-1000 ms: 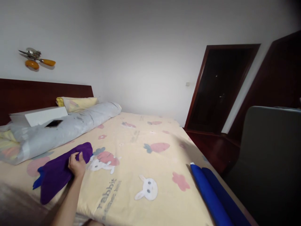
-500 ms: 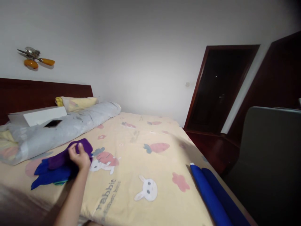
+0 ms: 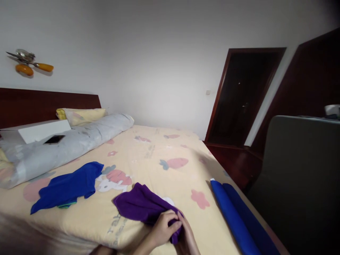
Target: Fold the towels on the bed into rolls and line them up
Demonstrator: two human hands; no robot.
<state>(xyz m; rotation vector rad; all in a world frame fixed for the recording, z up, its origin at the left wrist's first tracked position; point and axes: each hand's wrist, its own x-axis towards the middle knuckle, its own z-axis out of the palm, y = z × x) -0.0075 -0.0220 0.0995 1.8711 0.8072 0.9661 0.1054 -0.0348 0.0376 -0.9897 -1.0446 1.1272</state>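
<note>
A purple cloth [image 3: 140, 205] lies partly spread on the bed, its near right end bunched up between my two hands. My left hand [image 3: 165, 226] is closed on that bunched end, thumb and fingers pinched together. Right against it, my right hand [image 3: 188, 232] grips the same end from the other side, its fingers bent over the fabric and partly hidden. To the left, a blue garment [image 3: 70, 186] with a thin green edge lies flat on the sheet, apart from both hands. The purple piece's exact kind cannot be made out.
The bed [image 3: 148, 145] has a yellow printed sheet. A rolled grey quilt [image 3: 82, 141] carries a white box [image 3: 45, 131] and a phone [image 3: 55, 139]. Rolled blue fabric [image 3: 233, 216] lies along the right edge, near a dark chair back [image 3: 300, 170]. A door [image 3: 244, 95] stands beyond.
The purple cloth has moved right, off the blue garment, and now lies in front of me. My left hand came with it, and my right hand has come into view on it.
</note>
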